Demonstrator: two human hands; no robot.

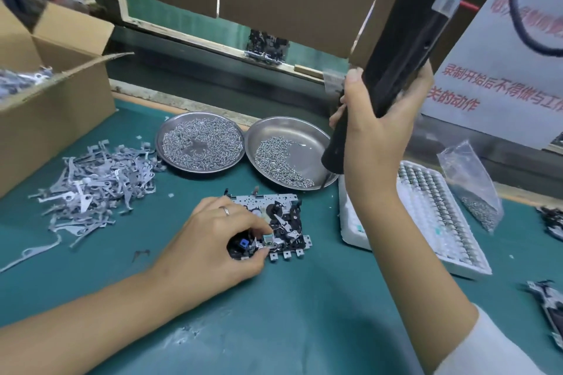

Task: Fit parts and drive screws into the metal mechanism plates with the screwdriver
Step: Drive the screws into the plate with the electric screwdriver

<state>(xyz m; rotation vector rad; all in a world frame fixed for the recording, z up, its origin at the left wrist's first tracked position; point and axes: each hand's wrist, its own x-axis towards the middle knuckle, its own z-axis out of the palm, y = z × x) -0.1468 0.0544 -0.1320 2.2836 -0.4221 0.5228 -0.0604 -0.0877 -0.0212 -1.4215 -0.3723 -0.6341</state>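
Note:
A metal mechanism plate (286,222) with black parts lies on the green mat at centre. My left hand (213,240) rests on its left end, fingers curled and pinching a small part at the plate's front edge. My right hand (377,128) grips a long black electric screwdriver (405,49), held upright and tilted. Its thin bit dips into the right steel dish (304,131), which holds a heap of screws (280,164). A second steel dish (161,143) to the left is covered with screws.
A pile of grey metal levers (94,183) lies left of the plate. An open cardboard box (51,113) stands far left. A white tray of small parts (432,210) and a plastic bag of screws (475,186) sit right. More mechanism plates (548,304) lie at the right edge.

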